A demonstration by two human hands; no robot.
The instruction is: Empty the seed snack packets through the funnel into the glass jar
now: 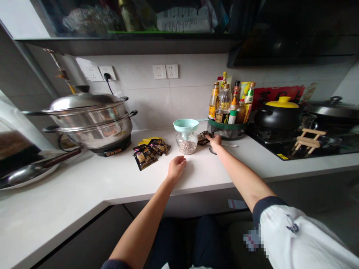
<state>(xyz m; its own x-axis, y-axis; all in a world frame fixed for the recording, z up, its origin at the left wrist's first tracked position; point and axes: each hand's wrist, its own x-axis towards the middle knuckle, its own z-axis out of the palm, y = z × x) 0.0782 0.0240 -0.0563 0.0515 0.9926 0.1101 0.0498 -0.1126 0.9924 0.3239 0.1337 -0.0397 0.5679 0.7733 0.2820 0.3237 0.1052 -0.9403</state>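
Jar [187, 147] stands part-filled on the counter [151, 179], a funnel [186, 125] in its mouth. At its three o'clock the right hand [214, 142] touches a dark packet [204, 138], seemingly the step in hand; whether it grips, I cannot tell. At seven o'clock the left hand [176, 167] curls loosely, apparently empty. Lifting the packet would call for clearing the funnel.

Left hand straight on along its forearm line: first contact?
Probably the clear jar with the mint-green funnel on top, just beyond the left hand; exact gap unclear from this view.
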